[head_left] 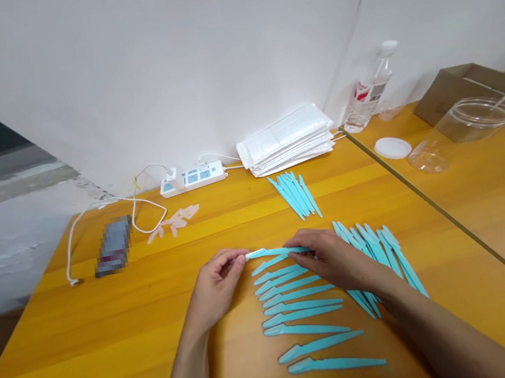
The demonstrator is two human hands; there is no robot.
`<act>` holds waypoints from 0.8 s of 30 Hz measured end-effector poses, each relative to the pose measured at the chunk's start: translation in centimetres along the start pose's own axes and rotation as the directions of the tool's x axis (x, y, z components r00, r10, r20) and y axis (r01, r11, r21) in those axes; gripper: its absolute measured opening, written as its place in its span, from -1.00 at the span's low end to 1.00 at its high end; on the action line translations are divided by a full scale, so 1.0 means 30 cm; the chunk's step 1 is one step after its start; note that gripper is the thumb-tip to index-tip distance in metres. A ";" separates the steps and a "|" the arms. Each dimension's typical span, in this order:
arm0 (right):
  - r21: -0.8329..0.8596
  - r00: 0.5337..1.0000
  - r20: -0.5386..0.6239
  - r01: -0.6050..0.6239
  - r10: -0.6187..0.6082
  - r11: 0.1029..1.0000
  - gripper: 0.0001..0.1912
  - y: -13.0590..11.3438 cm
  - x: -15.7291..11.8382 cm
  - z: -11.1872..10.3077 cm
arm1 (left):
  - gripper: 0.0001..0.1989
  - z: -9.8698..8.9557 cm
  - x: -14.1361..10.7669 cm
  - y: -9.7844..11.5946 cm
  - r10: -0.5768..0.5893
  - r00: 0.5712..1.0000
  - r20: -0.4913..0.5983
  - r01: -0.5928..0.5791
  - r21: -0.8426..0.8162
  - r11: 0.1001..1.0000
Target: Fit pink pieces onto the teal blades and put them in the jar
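My left hand [222, 279] pinches the whitish tip of a slim turquoise stick [273, 252], and my right hand [330, 253] grips its other end. The stick lies level between both hands, above a column of several similar turquoise sticks [302, 304] spread side by side on the wooden table. To the right, partly behind my right hand and forearm, lies a looser group of turquoise sticks [374, 242]. A smaller bunch of turquoise sticks [296, 194] rests farther back. Several pale pinkish pieces [179, 218] lie at the back left.
Along the wall stand a power strip [192, 178] with white cables and a stack of white packets [287, 140]. A phone-like object [114, 244] lies left. At right are a bottle [367, 94], a white lid [392, 148], a clear jar [461, 129] and a cardboard box [464, 89].
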State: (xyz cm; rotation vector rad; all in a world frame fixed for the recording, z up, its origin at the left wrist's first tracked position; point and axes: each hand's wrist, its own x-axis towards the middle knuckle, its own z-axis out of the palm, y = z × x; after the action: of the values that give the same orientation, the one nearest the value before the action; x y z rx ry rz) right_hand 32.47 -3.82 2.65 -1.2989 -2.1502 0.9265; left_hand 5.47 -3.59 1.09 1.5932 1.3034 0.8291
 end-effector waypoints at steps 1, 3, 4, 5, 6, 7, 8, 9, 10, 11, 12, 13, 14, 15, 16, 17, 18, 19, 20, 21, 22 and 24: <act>0.002 1.000 0.004 -0.002 0.002 1.000 -0.80 -0.004 0.001 0.002 | -0.70 0.011 -0.001 0.006 0.002 1.000 0.014 -0.002 -0.009 1.000; -0.007 1.000 0.021 0.006 -0.005 1.000 -0.80 -0.018 0.004 0.005 | -0.71 0.037 -0.002 0.018 0.007 0.999 0.034 -0.005 -0.034 0.999; -0.026 1.000 0.029 0.010 -0.009 1.000 -0.80 -0.027 0.003 0.006 | -0.72 0.051 -0.003 0.024 0.005 0.999 0.034 -0.004 -0.048 0.999; -0.051 0.999 0.035 0.013 -0.011 0.999 -0.79 -0.036 -0.003 0.004 | -0.72 0.065 -0.002 0.029 -0.005 0.999 0.032 0.007 -0.066 0.998; -0.077 0.999 0.034 0.010 -0.008 0.997 -0.78 -0.044 -0.014 0.001 | -0.71 0.078 -0.002 0.031 -0.024 0.999 0.026 0.026 -0.094 0.995; -0.096 1.000 0.021 -0.005 0.007 0.995 -0.77 -0.049 -0.031 -0.004 | -0.69 0.089 0.000 0.032 -0.047 0.999 0.011 0.048 -0.132 0.990; -0.110 0.999 -0.009 -0.042 0.041 0.993 -0.77 -0.049 -0.056 -0.012 | -0.65 0.096 0.001 0.030 -0.069 0.998 -0.012 0.066 -0.175 0.982; -0.120 0.993 -0.062 -0.105 0.098 0.987 -0.76 -0.043 -0.087 -0.021 | -0.59 0.098 0.004 0.025 -0.085 0.996 -0.039 0.075 -0.219 0.973; -0.128 0.977 -0.127 -0.187 0.171 0.974 -0.75 -0.032 -0.123 -0.030 | -0.53 0.097 0.007 0.019 -0.093 0.993 -0.071 0.072 -0.256 0.964; -0.139 0.945 -0.201 -0.289 0.259 0.947 -0.72 -0.015 -0.162 -0.039 | -0.48 0.091 0.010 0.011 -0.095 0.990 -0.105 0.062 -0.281 0.958; -0.157 0.898 -0.274 -0.394 0.344 0.906 -0.70 0.004 -0.203 -0.046 | -0.45 0.083 0.012 0.002 -0.095 0.986 -0.136 0.052 -0.291 0.955; -0.178 0.854 -0.318 -0.479 0.411 0.859 -0.67 0.025 -0.241 -0.050 | -0.44 0.074 0.015 -0.006 -0.099 0.983 -0.156 0.051 -0.290 0.956; -0.198 0.821 -0.341 -0.539 0.458 0.819 -0.64 0.044 -0.275 -0.050 | -0.43 0.064 0.017 -0.013 -0.109 0.980 -0.167 0.057 -0.285 0.957; -0.220 0.800 -0.348 -0.576 0.489 0.787 -0.61 0.059 -0.304 -0.048 | -0.42 0.054 0.018 -0.019 -0.120 0.978 -0.173 0.068 -0.277 0.958; -0.243 0.791 -0.344 -0.595 0.506 0.766 -0.59 0.070 -0.326 -0.044 | -0.41 0.046 0.019 -0.022 -0.129 0.976 -0.173 0.080 -0.267 0.960; -0.268 0.788 -0.344 -0.604 0.511 0.751 -0.57 0.076 -0.341 -0.041 | -0.40 0.038 0.018 -0.025 -0.135 0.976 -0.171 0.089 -0.255 0.963; -0.295 0.786 -0.354 -0.608 0.507 0.737 -0.56 0.079 -0.347 -0.041 | -0.40 0.030 0.018 -0.026 -0.137 0.976 -0.167 0.094 -0.241 0.966; -0.326 0.785 -0.373 -0.610 0.495 0.722 -0.54 0.078 -0.344 -0.045 | -0.39 0.021 0.018 -0.028 -0.137 0.977 -0.164 0.098 -0.224 0.970; -0.356 0.783 -0.398 -0.612 0.478 0.706 -0.52 0.077 -0.331 -0.055 | -0.40 0.009 0.018 -0.031 -0.135 0.976 -0.168 0.100 -0.202 0.974; -0.384 0.783 -0.424 -0.610 0.455 0.693 -0.50 0.077 -0.307 -0.071 | -0.41 -0.008 0.021 -0.035 -0.135 0.974 -0.183 0.104 -0.171 0.980; -0.407 0.785 -0.447 -0.605 0.428 0.684 -0.49 0.079 -0.271 -0.092 | -0.42 -0.030 0.025 -0.042 -0.137 0.967 -0.214 0.112 -0.129 0.985; -0.437 0.796 -0.469 -0.585 0.382 0.683 -0.51 0.095 -0.166 -0.141 | -0.43 -0.093 0.041 -0.064 -0.144 0.936 -0.322 0.148 -0.015 0.989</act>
State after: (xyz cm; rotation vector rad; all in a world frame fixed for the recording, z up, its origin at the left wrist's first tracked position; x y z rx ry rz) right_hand 39.22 -6.04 3.14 -2.2327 -1.8684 0.1579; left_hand 2.52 -1.68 0.33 1.3856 1.6376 1.0207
